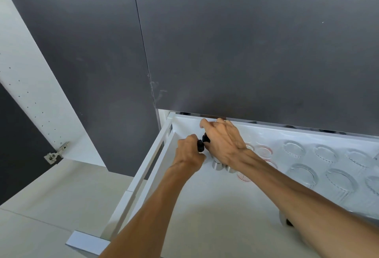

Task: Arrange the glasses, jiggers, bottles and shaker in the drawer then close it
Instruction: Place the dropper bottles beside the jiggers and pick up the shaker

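Both hands work at the back left corner of the open drawer (pixel 143 175), so the step in hand looks like setting the bottles in place, with closing yet to come. The left hand (pixel 187 153) is clenched around a black top (pixel 200 146), which I take for a bottle's cap or pourer; the right hand (pixel 223 142) grasps a second black top (pixel 205 137) just beside it, its other fingers spread toward the drawer's back wall. The bottle bodies are hidden under the hands, so two bottles is a judgement from the two tops. Below the right hand stand two small steel cups, probably the jiggers (pixel 217 164), touching or nearly touching each other. To their right I count three small glasses with red markings (pixel 264 150), partly hidden by the right forearm; there may be more. Further right stand clear ribbed glasses (pixel 340 177) in two rows, at least six, with the frame edge cutting off others. A steel object (pixel 284 219) shows under the right forearm near the front; it could be the shaker, but too little shows to tell. The next move calls for setting both bottles upright against the back, clear of the jiggers, then letting go without tipping them. A grey door (pixel 246 52) hangs just above the drawer's back.
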